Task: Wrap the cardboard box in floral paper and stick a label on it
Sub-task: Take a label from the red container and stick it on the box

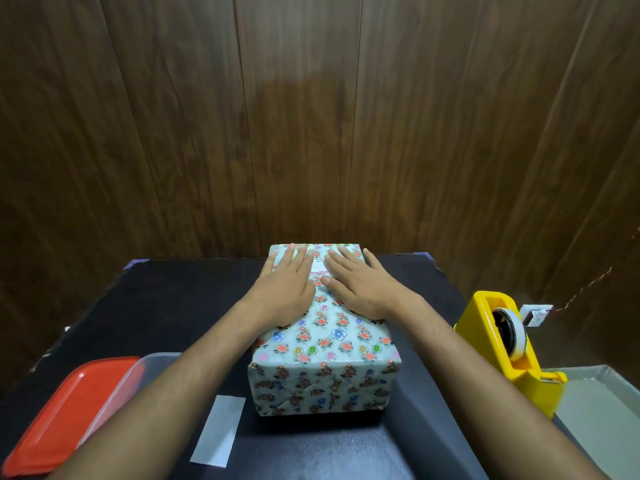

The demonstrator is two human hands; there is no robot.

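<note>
On wrapped box (323,344) top | left hand (285,285), right hand (360,284) flat, fingers straight | label (320,266) between them

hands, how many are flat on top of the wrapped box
2. The left hand and the right hand lie side by side, fingers straight, on the far part of the wrapped box, over a white label between them.

On the wrapped box (322,344), the label (320,267) is mostly hidden under both hands, its print unreadable. Left of the box, the red lid (65,414) is cut off by the picture's edge.
</note>
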